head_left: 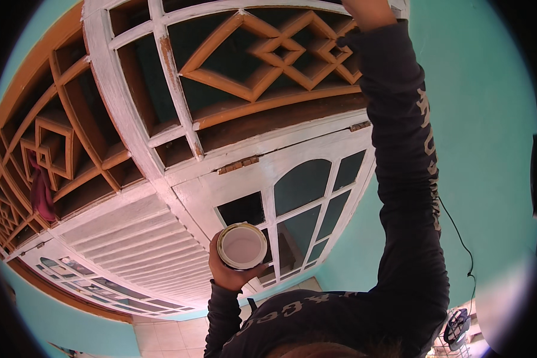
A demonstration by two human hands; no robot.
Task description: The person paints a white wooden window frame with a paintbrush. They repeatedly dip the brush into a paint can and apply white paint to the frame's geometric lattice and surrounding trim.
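My left hand [232,268] grips a small round can [241,244] from below, with pale, whitish paint inside. It is held in front of the lower white door panels [364,146] with their dark panes. My raised right hand [367,13] is at the top edge beside the upper frame, with its fingers out of view, so what it holds cannot be told. Below it is an orange-brown diamond lattice [244,95] set in partly white-painted woodwork [161,53], with bare brown patches on the white bars.
A maroon cloth [43,197] hangs from the left lattice. Louvred white panels [125,244] are at lower left. A turquoise wall [477,119] is at right, with a dangling black wire [466,244]. A wire rack with dark items [456,328] is at lower right, and tiled floor [161,334] shows below.
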